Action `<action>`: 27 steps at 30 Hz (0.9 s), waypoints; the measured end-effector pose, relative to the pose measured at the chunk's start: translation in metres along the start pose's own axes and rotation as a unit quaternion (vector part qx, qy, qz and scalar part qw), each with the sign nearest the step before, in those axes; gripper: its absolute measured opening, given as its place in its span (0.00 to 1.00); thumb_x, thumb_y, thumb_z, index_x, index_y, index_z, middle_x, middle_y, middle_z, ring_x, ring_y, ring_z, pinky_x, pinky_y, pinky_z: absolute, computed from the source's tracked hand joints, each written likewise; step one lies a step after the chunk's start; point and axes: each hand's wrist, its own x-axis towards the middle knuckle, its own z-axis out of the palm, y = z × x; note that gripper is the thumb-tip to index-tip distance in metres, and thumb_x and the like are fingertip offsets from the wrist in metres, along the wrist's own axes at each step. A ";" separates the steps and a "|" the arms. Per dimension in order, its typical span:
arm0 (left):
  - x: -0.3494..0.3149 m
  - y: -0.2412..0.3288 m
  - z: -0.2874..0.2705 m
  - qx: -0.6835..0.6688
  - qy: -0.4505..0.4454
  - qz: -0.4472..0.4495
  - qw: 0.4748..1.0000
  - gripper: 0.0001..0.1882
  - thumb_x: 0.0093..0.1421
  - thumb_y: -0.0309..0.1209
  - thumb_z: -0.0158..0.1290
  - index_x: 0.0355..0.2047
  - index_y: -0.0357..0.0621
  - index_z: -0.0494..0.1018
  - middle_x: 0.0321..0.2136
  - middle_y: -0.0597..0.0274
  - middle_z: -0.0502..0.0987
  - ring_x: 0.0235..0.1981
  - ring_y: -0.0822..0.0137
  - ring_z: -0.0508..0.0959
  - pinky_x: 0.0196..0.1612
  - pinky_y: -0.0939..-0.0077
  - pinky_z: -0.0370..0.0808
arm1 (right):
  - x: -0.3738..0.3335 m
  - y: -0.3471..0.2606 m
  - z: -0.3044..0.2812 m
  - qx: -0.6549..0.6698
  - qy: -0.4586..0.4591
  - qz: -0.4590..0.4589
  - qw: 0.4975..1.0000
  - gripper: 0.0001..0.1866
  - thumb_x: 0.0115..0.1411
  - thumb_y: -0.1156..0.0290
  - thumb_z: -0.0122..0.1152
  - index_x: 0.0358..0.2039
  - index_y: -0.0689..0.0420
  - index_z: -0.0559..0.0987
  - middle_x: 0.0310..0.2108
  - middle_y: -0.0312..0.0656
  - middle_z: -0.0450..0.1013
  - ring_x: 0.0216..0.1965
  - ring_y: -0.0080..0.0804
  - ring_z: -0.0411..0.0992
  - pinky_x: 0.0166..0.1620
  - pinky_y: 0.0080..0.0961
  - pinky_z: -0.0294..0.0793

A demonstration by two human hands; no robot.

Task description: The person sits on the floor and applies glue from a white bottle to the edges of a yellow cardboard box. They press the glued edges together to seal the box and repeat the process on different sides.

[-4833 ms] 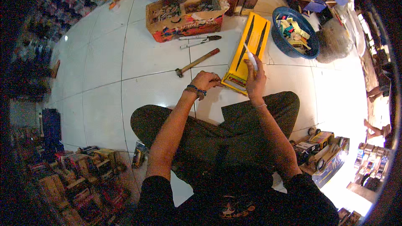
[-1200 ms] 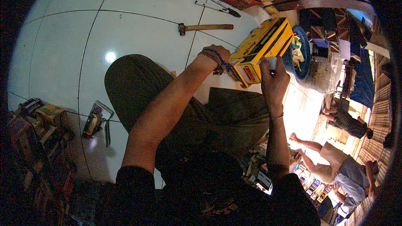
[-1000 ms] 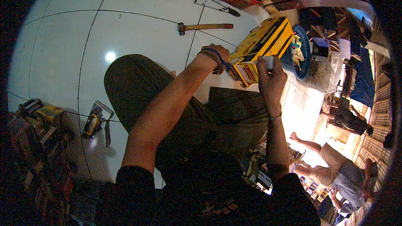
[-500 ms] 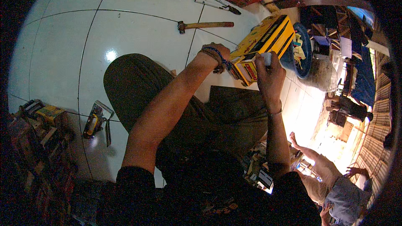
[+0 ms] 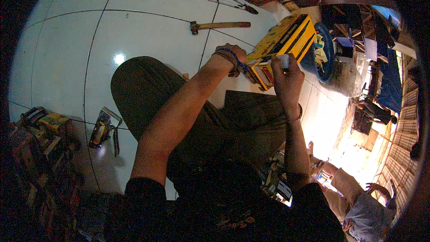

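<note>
A yellow cardboard box (image 5: 286, 33) with black stripes stands tilted on the tiled floor in front of me. My left hand (image 5: 231, 57), with cords round its wrist, is curled against the box's near left side; its fingertips are mostly hidden. At the box's near right corner my right hand (image 5: 289, 80) is closed round a small whitish piece (image 5: 283, 61), too blurred to name. The piece is beside the box's printed end; whether it touches the cardboard cannot be told.
A hammer (image 5: 219, 26) and a long tool with white handles (image 5: 233, 1) lie beyond my left hand. Left of my knee is a yellow-black hand tool (image 5: 102, 130), near piled boxes (image 5: 53, 123). A blue tub (image 5: 326, 58) stands behind the box; another person (image 5: 363, 210) sits at lower right.
My right hand has shifted slightly with the whitish piece, and the box has moved very little. My left hand stays almost still. The person at lower right has changed posture.
</note>
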 end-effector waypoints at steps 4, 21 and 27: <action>0.005 -0.001 0.006 0.002 -0.015 -0.018 1.000 0.20 0.45 0.37 0.68 0.34 0.36 0.78 0.34 0.46 0.83 0.38 0.49 0.84 0.41 0.59 0.81 | -0.003 -0.001 0.004 -0.021 -0.009 0.007 1.000 0.16 0.65 0.61 0.61 0.41 0.64 0.77 0.27 0.51 0.79 0.29 0.35 0.81 0.31 0.29 0.76; 0.003 0.005 -0.006 0.007 -0.047 -0.034 0.998 0.23 0.47 0.37 0.67 0.40 0.36 0.78 0.37 0.43 0.82 0.41 0.48 0.83 0.45 0.58 0.81 | -0.003 0.007 0.008 -0.007 0.002 0.015 1.000 0.16 0.65 0.62 0.61 0.38 0.65 0.76 0.27 0.51 0.79 0.29 0.35 0.81 0.31 0.30 0.76; 0.010 -0.008 0.006 0.014 -0.022 -0.018 0.999 0.25 0.46 0.40 0.68 0.40 0.36 0.77 0.38 0.44 0.82 0.42 0.48 0.82 0.45 0.57 0.80 | -0.003 0.010 0.014 0.024 0.025 0.004 0.999 0.14 0.63 0.62 0.62 0.35 0.61 0.74 0.22 0.50 0.77 0.22 0.42 0.78 0.26 0.34 0.75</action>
